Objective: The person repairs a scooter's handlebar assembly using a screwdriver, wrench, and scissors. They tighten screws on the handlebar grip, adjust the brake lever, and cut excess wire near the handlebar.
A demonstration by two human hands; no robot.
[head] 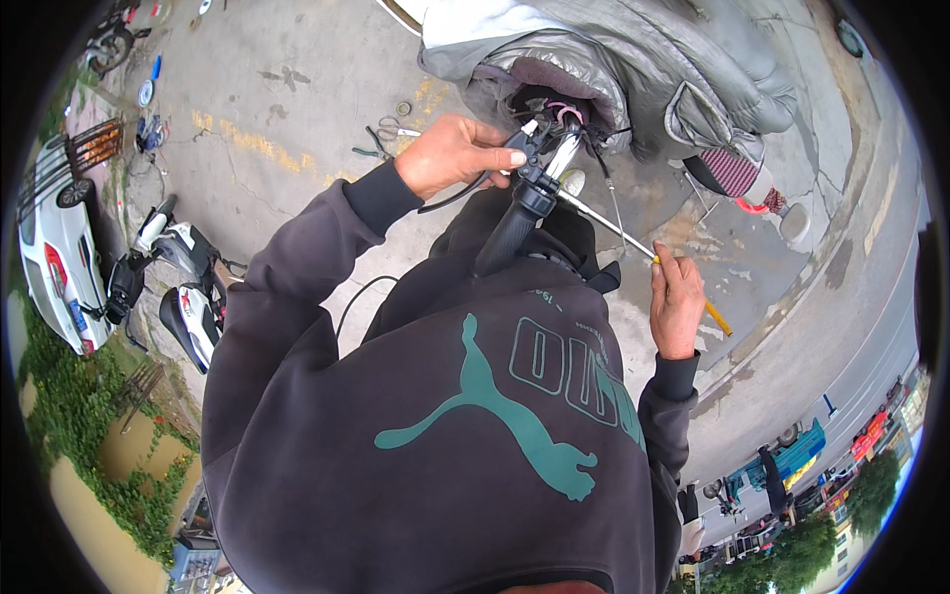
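Observation:
My left hand (459, 157) pinches a black lever bracket (533, 165) on a chrome handlebar (567, 153). A dark cable trails from beneath that hand. Just below the bracket, a black rubber grip (508, 239) points towards my body. My right hand (677, 301) holds a long screwdriver by its yellow handle (718, 319). The steel shaft (610, 225) runs up to the bracket's clamp; whether its tip sits in a screw is hidden. Beside the shaft, a thin cable (615, 200) hangs down from the handlebar.
A silver quilted cover (712, 67) drapes over the vehicle ahead. Pliers (373, 144), scissors (389, 129) and a tape roll (403, 108) lie on the concrete. A scooter (185, 286) and a white car (63, 260) stand at left. A road with people and vehicles runs along the right.

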